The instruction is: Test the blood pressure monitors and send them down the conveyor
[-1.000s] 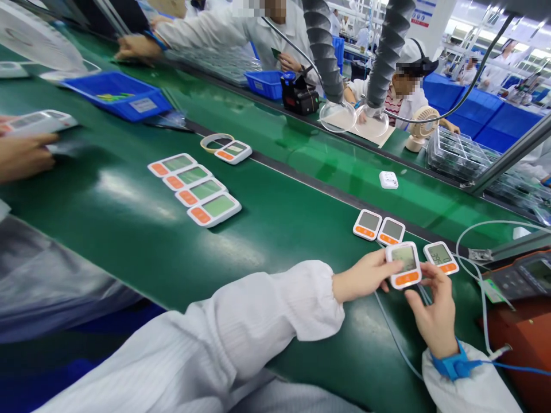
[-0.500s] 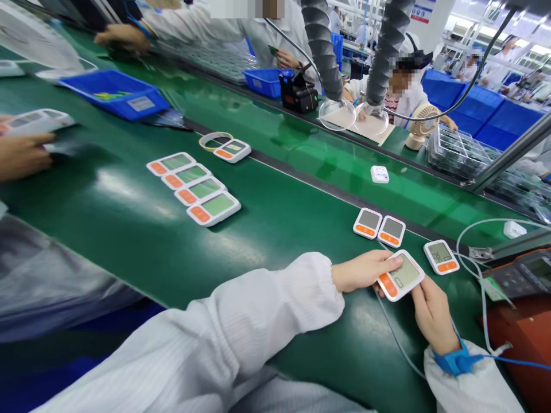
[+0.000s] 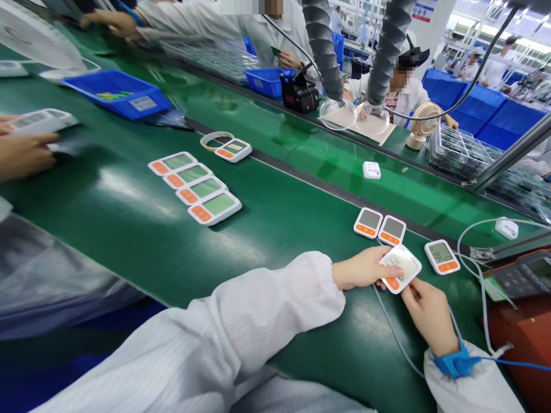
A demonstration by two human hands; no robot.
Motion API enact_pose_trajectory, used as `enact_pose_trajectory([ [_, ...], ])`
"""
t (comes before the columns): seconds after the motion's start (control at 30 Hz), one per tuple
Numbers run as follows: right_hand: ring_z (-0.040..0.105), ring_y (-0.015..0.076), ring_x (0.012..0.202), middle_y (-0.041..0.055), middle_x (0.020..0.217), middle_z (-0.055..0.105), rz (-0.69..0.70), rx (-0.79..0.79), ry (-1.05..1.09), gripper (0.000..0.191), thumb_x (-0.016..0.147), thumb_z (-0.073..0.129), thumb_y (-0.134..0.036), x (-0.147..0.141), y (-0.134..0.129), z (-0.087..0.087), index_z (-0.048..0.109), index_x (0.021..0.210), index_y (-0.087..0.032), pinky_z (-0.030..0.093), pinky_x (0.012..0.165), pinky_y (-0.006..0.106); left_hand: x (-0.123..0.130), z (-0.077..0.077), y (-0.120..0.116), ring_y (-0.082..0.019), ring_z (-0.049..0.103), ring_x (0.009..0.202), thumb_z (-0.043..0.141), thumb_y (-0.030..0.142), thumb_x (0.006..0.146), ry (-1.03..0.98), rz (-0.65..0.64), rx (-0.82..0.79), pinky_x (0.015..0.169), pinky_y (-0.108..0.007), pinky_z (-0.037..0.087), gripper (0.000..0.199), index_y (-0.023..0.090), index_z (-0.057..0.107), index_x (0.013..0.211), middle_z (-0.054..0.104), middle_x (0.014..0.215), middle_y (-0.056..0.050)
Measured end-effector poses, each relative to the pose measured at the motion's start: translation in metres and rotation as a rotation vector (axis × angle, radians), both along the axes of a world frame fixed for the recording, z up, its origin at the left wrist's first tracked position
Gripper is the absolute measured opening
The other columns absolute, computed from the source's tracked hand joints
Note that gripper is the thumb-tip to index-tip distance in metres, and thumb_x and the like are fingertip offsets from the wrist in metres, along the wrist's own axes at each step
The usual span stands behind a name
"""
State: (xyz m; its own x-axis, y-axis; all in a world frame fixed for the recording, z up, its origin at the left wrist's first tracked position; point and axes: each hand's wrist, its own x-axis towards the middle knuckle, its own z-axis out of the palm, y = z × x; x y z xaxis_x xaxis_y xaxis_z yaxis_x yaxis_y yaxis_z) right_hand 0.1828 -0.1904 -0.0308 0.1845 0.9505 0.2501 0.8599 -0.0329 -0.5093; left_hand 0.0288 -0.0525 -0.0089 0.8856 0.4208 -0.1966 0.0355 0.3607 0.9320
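The two hands at a single display unit. We see the left hand [image 3: 361, 269] holding the white-framed unit [image 3: 402, 267] above the near right part of the tabletop [image 3: 301, 367], its thumb [image 3: 394, 272] laid across the lit display and other fingers curled beneath the left edge. The right hand [image 3: 430, 315], its fingers drawn narrow, meets the near corner; whether it grips there or merely steadies, we cannot tell, since the underside is hidden. The unit is tilted, and the thumb covers part of its digits. For good handling, we judge, the left thumb should bear on the frame rather than the display, with light, even pressure, so that the digits can be read and the screen is neither smeared nor pressed. We would let the right fingertips support the opposite rim before any turn, and make that turn slowly, as a smooth casing may slip. A thin grey cable [image 3: 394, 335] runs below the hands; we should give it slack and guard against snagging it with the wrist strap [image 3: 454, 362]. Two similar units [image 3: 368, 222] lie side by side just beyond, and a third unit [image 3: 442, 257] rests to the right; a little extra height would spare them a knock.
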Motion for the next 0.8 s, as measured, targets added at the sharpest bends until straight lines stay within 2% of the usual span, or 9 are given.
enact_pose_trajectory([
  [0.07, 0.05, 0.015, 0.05, -0.0012, 0.059, 0.055, 0.069, -0.027, 0.02, 0.037, 0.1, 0.047, -0.039, -0.002, 0.001, 0.001, 0.063, 0.073, -0.02, 0.034, 0.053, 0.028, 0.0, 0.0, 0.002, -0.012, 0.06, 0.066, 0.082, 0.048, 0.069, -0.033, 0.049, 0.001, 0.06, -0.026, 0.047, 0.054, 0.014, 0.061, 0.105, 0.067, 0.086, -0.004],
  [0.13, 0.055, 0.0165, 0.055, 0.0011, 0.069, 0.061, 0.115, -0.03, 0.053, 0.035, 0.101, 0.048, -0.042, -0.004, 0.001, 0.002, 0.07, 0.09, -0.018, 0.04, 0.056, 0.029, -0.001, 0.001, 0.006, -0.011, 0.06, 0.066, 0.081, 0.039, 0.072, -0.064, 0.073, -0.001, 0.061, -0.025, 0.047, 0.049, 0.014, 0.059, 0.108, 0.068, 0.087, -0.004],
  [0.2, 0.057, 0.0172, 0.058, 0.0029, 0.077, 0.064, 0.127, -0.02, 0.074, 0.035, 0.102, 0.048, -0.045, -0.004, 0.001, 0.003, 0.07, 0.103, -0.017, 0.045, 0.06, 0.03, -0.002, 0.003, 0.011, -0.009, 0.06, 0.065, 0.078, 0.029, 0.074, -0.08, 0.1, 0.004, 0.063, -0.024, 0.048, 0.046, 0.013, 0.057, 0.111, 0.068, 0.088, -0.004],
  [0.3, 0.059, 0.0179, 0.064, 0.0043, 0.083, 0.065, 0.105, 0.005, 0.082, 0.036, 0.103, 0.047, -0.045, -0.002, 0.001, 0.003, 0.069, 0.106, -0.017, 0.048, 0.063, 0.031, -0.003, 0.003, 0.02, -0.009, 0.059, 0.064, 0.075, 0.021, 0.074, -0.079, 0.175, 0.038, 0.064, -0.024, 0.048, 0.042, 0.013, 0.056, 0.111, 0.068, 0.087, -0.003],
  [0.43, 0.064, 0.0215, 0.084, 0.0066, 0.096, 0.069, 0.013, 0.13, 0.027, 0.029, 0.102, 0.05, -0.042, 0.005, 0.003, 0.001, 0.068, 0.105, -0.019, 0.051, 0.076, 0.034, -0.005, 0.003, 0.036, -0.009, 0.06, 0.065, 0.077, 0.019, 0.07, -0.113, 0.363, 0.11, 0.063, -0.025, 0.049, 0.048, 0.014, 0.057, 0.113, 0.069, 0.094, -0.005],
  [0.57, 0.061, 0.0281, 0.104, 0.0114, 0.11, 0.066, -0.114, 0.254, -0.132, 0.032, 0.1, 0.049, -0.044, 0.016, 0.005, -0.002, 0.068, 0.108, -0.019, 0.048, 0.094, 0.045, -0.011, 0.003, 0.062, -0.01, 0.058, 0.062, 0.074, 0.025, 0.071, -0.046, 0.568, 0.148, 0.059, -0.024, 0.046, 0.044, 0.014, 0.06, 0.112, 0.068, 0.087, -0.004],
  [0.67, 0.053, 0.035, 0.118, 0.0182, 0.124, 0.059, -0.254, 0.28, -0.242, 0.044, 0.097, 0.049, -0.048, 0.026, 0.006, -0.005, 0.065, 0.12, -0.014, 0.042, 0.102, 0.054, -0.022, 0.0, 0.086, -0.009, 0.051, 0.055, 0.063, 0.032, 0.079, 0.077, 0.707, 0.272, 0.054, -0.022, 0.041, 0.029, 0.012, 0.066, 0.1, 0.064, 0.073, -0.002],
  [0.8, 0.036, 0.0432, 0.136, 0.0255, 0.143, 0.042, -0.371, 0.224, -0.289, 0.063, 0.091, 0.051, -0.051, 0.041, 0.005, -0.011, 0.053, 0.137, -0.008, 0.033, 0.109, 0.062, -0.038, -0.005, 0.113, -0.009, 0.045, 0.052, 0.055, 0.037, 0.083, 0.194, 0.823, 0.395, 0.053, -0.023, 0.036, 0.028, 0.012, 0.067, 0.084, 0.059, 0.066, -0.001],
])
